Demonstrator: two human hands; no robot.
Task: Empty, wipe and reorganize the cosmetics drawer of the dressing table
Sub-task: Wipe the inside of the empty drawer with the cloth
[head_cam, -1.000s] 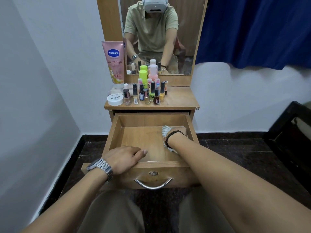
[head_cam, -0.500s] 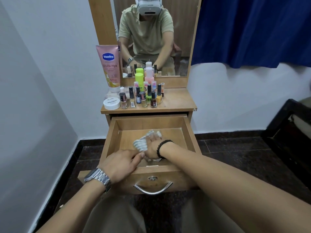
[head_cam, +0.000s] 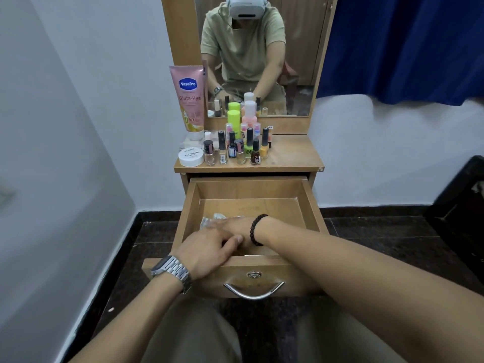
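The wooden drawer [head_cam: 312,205] of the dressing table is pulled out, and only a cloth lies inside it. My right hand [head_cam: 233,224], with a black bead bracelet on the wrist, holds the pale cloth [head_cam: 209,220] down on the drawer floor near the front left corner. Only a crumpled edge of the cloth shows past the fingers. My left hand [head_cam: 207,250], with a metal watch, lies over the drawer's front rim with its fingers curled over the edge, partly covering the right hand. Several nail polish bottles [head_cam: 239,150] stand on the tabletop [head_cam: 293,153].
A pink Vaseline tube [head_cam: 188,100] and a white jar [head_cam: 191,157] stand at the tabletop's left, below a mirror [head_cam: 296,61]. A blue curtain [head_cam: 406,48] hangs at the right. Dark furniture [head_cam: 461,200] stands on the floor at the far right. White walls close in on the left.
My right hand has swept the cloth from the drawer's back right toward the front left. My left hand has stayed on the front rim.
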